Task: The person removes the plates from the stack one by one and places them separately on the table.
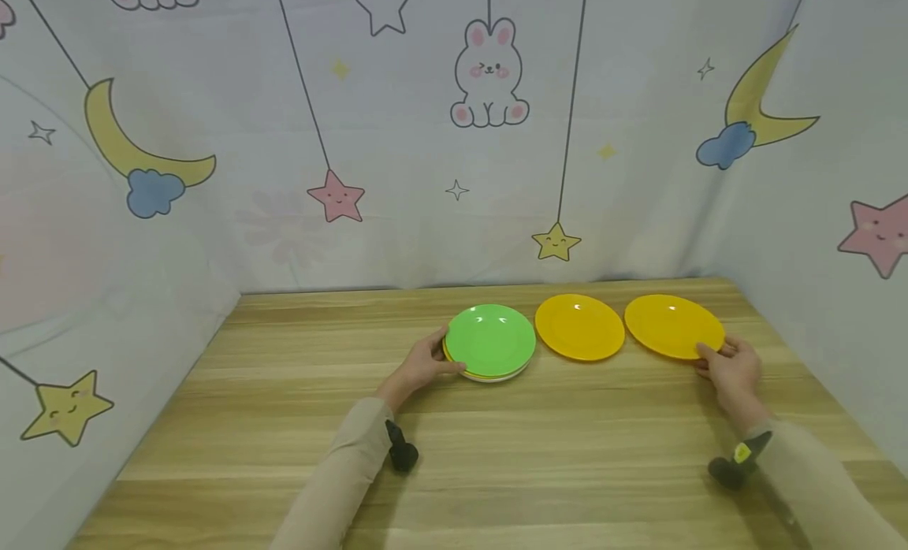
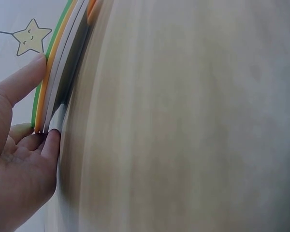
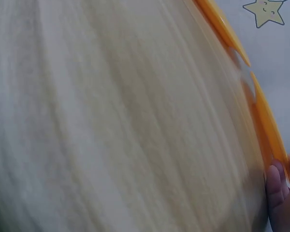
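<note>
My left hand (image 1: 422, 366) holds the left edge of a stack of plates, thumb at the top rim and fingers at the lower side. A green plate (image 1: 491, 340) tops the stack; in the left wrist view an orange-yellow rim (image 2: 52, 72) and white rims (image 2: 58, 75) show beneath it. At the far right, an orange-yellow plate (image 1: 672, 326) has its near right edge pinched by my right hand (image 1: 734, 374). In the right wrist view, fingers (image 3: 275, 186) reach under that plate's rim. Between the stack and this plate lies another orange-yellow plate (image 1: 578, 327), untouched.
The plates are in a row toward the back of a wood-grain table (image 1: 454, 463). A white curtain (image 1: 411, 140) printed with moons, stars and rabbits stands behind the table and along both sides.
</note>
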Available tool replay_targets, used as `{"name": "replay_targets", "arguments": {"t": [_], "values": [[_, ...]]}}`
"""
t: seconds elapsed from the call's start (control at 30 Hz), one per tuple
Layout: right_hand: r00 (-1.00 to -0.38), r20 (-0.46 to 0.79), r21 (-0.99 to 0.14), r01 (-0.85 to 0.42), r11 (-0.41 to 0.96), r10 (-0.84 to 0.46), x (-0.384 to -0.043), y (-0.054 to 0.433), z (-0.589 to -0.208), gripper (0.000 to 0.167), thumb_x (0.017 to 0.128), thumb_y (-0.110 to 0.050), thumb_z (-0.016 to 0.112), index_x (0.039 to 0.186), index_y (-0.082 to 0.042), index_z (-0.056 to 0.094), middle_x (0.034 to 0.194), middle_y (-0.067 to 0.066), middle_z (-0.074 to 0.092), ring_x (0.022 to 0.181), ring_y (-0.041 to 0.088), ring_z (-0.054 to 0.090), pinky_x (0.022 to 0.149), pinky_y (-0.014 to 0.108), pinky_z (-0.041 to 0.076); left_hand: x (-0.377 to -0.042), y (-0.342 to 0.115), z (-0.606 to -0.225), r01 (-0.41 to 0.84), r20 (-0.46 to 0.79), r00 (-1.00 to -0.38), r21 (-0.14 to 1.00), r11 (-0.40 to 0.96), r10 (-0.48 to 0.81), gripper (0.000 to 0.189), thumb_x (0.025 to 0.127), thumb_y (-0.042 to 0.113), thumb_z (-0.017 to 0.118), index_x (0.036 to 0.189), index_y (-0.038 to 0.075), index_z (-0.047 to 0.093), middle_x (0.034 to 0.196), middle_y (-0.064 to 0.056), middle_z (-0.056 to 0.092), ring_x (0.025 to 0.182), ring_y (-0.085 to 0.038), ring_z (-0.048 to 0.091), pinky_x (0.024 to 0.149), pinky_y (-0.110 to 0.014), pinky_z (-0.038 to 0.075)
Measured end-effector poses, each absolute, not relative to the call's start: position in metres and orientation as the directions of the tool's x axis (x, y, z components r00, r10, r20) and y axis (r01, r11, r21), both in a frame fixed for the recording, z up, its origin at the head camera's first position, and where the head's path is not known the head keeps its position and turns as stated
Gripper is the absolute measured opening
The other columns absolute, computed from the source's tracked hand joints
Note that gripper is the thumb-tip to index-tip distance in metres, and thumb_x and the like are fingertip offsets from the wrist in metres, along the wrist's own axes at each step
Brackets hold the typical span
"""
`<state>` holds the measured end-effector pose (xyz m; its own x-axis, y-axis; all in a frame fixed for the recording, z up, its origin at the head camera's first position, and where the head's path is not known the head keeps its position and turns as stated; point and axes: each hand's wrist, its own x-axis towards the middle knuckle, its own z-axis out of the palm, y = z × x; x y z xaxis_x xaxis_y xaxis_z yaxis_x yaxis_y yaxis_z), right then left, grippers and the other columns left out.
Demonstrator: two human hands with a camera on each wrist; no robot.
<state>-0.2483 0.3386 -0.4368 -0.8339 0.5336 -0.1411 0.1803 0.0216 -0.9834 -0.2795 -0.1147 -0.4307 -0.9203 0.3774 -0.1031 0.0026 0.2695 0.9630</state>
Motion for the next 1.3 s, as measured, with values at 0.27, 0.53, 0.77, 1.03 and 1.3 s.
{"name": "replay_targets", "arguments": {"t": [0.27,0.53,0.77,1.03,1.3], "values": [[-0.84,-0.107,-0.949,0.246,0.199,0.532,-0.248,0.348,-0.444,0.068,0.084,-0.003,0.057,0.138,0.013,0.02,0.089,0.009,0.054,0.047,-0.005,0.054,0.046,0.018,0.052,-0.292,-0.115,-0.453,0.008,-0.09,-0.939,0.959,0.284,0.332,0.089,0.075,0.004,0.072,0.143,-0.003,0.014,0.149,-0.017,0.015,0.134,-0.027,0.024,0.107,-0.034,0.029],[-0.845,-0.117,-0.924,0.285,0.254,0.523,-0.246,0.349,-0.444,0.066,0.087,-0.008,0.055,0.137,0.015,0.019,0.111,0.028,0.046,0.049,-0.006,0.051,0.047,0.018,0.052,-0.292,-0.115,-0.455,0.008,-0.092,-0.941,0.956,0.293,0.324,0.09,0.075,0.006,0.073,0.143,-0.002,0.015,0.149,-0.017,0.016,0.133,-0.027,0.026,0.106,-0.032,0.031],[-0.859,-0.125,-0.915,0.293,0.277,0.496,-0.246,0.35,-0.443,0.067,0.087,-0.009,0.054,0.137,0.015,0.017,0.123,0.036,0.04,0.051,-0.009,0.049,0.049,0.017,0.053,-0.291,-0.115,-0.455,-0.003,-0.101,-0.942,0.956,0.294,0.319,0.09,0.075,0.006,0.073,0.143,-0.002,0.015,0.149,-0.016,0.014,0.134,-0.026,0.025,0.106,-0.032,0.03],[-0.876,-0.11,-0.913,0.276,0.302,0.469,-0.245,0.351,-0.444,0.069,0.085,-0.005,0.055,0.136,0.017,0.015,0.129,0.039,0.034,0.052,-0.012,0.046,0.049,0.016,0.052,-0.292,-0.116,-0.456,0.004,-0.094,-0.942,0.956,0.293,0.321,0.09,0.075,0.006,0.073,0.143,-0.002,0.014,0.149,-0.016,0.015,0.134,-0.026,0.024,0.107,-0.032,0.03],[-0.861,-0.091,-0.895,0.291,0.337,0.501,-0.246,0.353,-0.445,0.068,0.084,-0.004,0.056,0.137,0.015,0.019,0.128,0.037,0.035,0.052,-0.012,0.044,0.049,0.015,0.052,-0.288,-0.115,-0.45,0.007,-0.088,-0.942,0.96,0.278,0.325,0.089,0.076,0.005,0.072,0.143,-0.003,0.015,0.149,-0.017,0.014,0.134,-0.027,0.025,0.106,-0.033,0.031]]}}
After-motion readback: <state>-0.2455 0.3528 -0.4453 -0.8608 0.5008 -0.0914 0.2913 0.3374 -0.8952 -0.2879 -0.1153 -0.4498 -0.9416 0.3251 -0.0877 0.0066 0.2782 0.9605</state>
